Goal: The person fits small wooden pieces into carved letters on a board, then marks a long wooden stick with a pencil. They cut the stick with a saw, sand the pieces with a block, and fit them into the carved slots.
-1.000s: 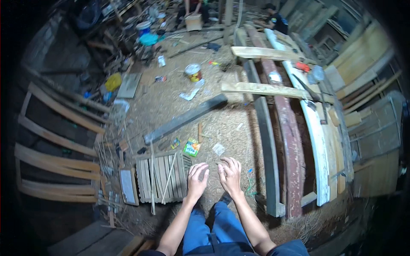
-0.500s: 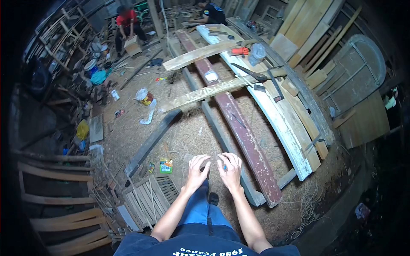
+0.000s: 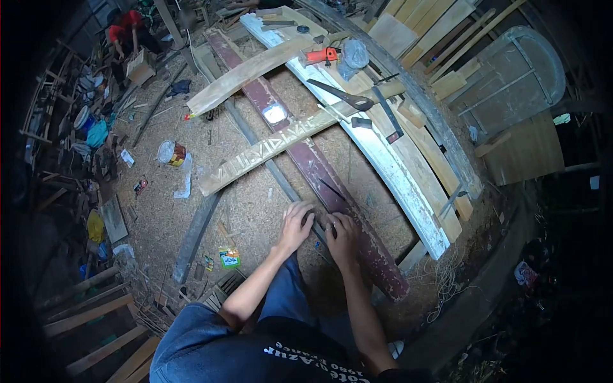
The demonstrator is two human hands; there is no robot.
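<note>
My left hand (image 3: 296,226) is held over the sawdust floor in front of my legs, its fingers curved and apart, with nothing visible in it. Beside it on the right, my right hand (image 3: 341,235) has bent fingers at the edge of the dark red beam (image 3: 319,169); whether it touches the beam is unclear. Across that beam lies a plank with carved letters (image 3: 271,148). A white beam (image 3: 399,172) runs roughly parallel on the right, with a handsaw (image 3: 341,94) and a try square (image 3: 387,115) near its upper half.
A curved plank (image 3: 246,71) crosses the beams farther up. An orange power tool (image 3: 321,56) lies beside a plastic bag (image 3: 354,54). On the floor stand a bucket (image 3: 171,153) and a grey timber (image 3: 196,233). A person in red (image 3: 126,32) sits at the upper left.
The view has shifted, so the beams and planks appear farther left. My hands have moved slightly up in the view, and my right hand now appears at the red beam's edge.
</note>
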